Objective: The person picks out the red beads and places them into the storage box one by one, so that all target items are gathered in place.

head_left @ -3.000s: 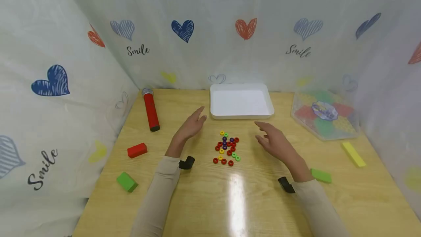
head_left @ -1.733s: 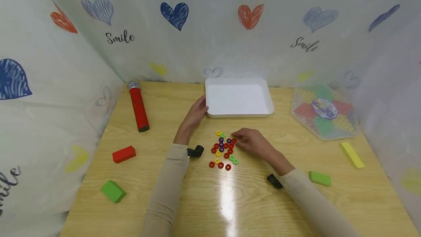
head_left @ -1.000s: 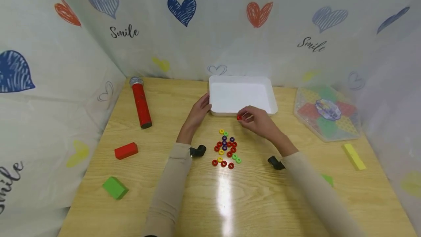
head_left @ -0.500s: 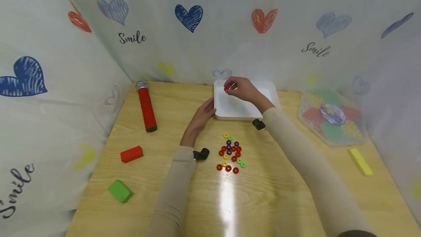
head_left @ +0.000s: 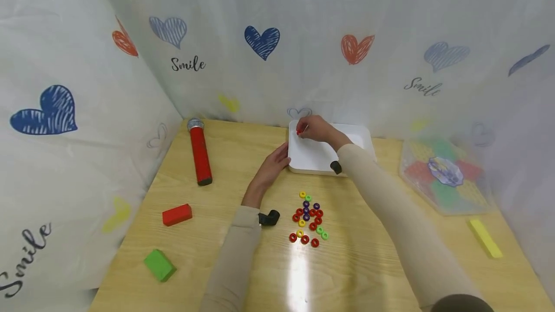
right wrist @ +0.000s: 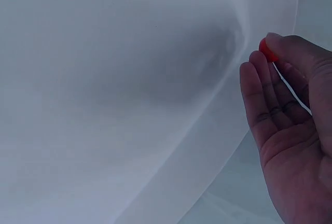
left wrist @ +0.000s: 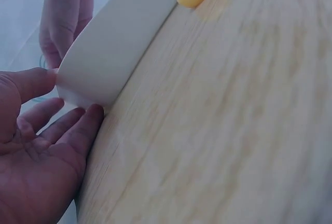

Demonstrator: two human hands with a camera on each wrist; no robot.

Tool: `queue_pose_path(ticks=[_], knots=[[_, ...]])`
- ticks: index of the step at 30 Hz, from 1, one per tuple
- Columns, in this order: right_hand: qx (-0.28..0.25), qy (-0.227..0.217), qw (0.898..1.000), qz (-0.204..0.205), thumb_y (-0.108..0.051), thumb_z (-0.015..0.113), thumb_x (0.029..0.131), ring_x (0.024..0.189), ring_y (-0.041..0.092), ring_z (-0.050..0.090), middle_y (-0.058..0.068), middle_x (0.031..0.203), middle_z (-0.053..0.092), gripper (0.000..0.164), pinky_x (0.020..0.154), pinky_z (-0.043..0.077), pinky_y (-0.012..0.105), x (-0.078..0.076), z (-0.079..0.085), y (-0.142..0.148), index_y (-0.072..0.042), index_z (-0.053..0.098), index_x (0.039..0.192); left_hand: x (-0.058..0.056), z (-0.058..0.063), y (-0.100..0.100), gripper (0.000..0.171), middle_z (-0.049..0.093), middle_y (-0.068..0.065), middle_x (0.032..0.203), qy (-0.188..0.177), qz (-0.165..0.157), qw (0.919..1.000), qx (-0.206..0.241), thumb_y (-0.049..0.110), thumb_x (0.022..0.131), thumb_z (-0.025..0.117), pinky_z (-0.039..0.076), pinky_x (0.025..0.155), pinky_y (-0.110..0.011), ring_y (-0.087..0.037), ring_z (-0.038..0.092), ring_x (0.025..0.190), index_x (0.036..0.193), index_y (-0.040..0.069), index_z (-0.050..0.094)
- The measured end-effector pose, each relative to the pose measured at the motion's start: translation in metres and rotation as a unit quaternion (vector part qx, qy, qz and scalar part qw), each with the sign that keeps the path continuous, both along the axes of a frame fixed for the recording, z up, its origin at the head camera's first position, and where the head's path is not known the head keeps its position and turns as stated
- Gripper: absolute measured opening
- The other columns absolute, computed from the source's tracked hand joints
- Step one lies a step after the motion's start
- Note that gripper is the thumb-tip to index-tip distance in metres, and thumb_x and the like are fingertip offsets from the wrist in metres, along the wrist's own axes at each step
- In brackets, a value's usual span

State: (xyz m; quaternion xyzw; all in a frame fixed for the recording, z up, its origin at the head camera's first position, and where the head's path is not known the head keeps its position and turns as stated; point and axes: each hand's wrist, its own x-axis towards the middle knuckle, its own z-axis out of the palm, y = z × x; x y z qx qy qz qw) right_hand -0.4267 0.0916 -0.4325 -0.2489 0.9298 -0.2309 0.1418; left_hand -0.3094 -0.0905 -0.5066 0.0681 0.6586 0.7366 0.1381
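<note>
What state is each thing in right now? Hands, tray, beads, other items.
White tray: open side up on the table, nothing seen lying inside
Red bead: pinched, over the tray
Right hand: pinching that bead
Left hand: touching the tray's left end
Loose beads: grouped on the table, outside the tray
Red stick: lying down
Red block, green block, yellow block: lying separately
Plastic box: flat, looks shut

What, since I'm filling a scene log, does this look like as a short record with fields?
Right hand: pinches a red ring bead over the white tray
Left hand: touches the tray's left side
Loose ring beads: red, purple, yellow, green, on the wooden table
Left side: red microphone-shaped object, red block, green block
Right side: translucent hexagonal case, yellow block
</note>
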Motion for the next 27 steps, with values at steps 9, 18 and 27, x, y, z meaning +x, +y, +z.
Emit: queue_pose_path(ticks=[9,18,27], knots=[[0.056,-0.011,0.998,0.022,-0.006,0.066,0.09,0.099,0.025,0.06,0.012,0.103,0.067,0.017,0.091,0.051,0.037,0.005,-0.013,0.001,-0.003,0.066,0.106,0.007,-0.011,0.007,0.056,0.032,-0.002,0.156,0.007,-0.012,0.9998,-0.018,0.009,0.101,0.048,0.035,0.113,-0.033,-0.014,0.034,0.141,0.153,0.017,0.029],[0.038,-0.017,0.999,-0.005,-0.009,0.066,0.091,0.114,0.031,0.058,0.019,0.123,0.061,0.038,0.096,0.051,0.041,0.015,0.01,0.006,0.0,0.058,0.126,-0.003,-0.006,0.002,0.055,0.032,-0.002,0.156,0.003,-0.005,0.9998,-0.017,0.011,0.101,0.049,0.034,0.114,-0.031,-0.014,0.034,0.141,0.153,0.017,0.029],[-0.079,0.051,0.996,-0.007,-0.015,0.065,0.093,0.112,0.027,0.061,0.011,0.13,0.058,0.04,0.093,0.054,0.041,0.085,0.032,0.037,-0.006,0.057,0.131,-0.01,-0.005,-0.001,0.056,0.029,-0.004,0.157,0.0,-0.008,1.0,0.005,0.009,0.101,0.048,0.033,0.115,-0.034,-0.017,0.03,0.143,0.153,0.015,0.027]])
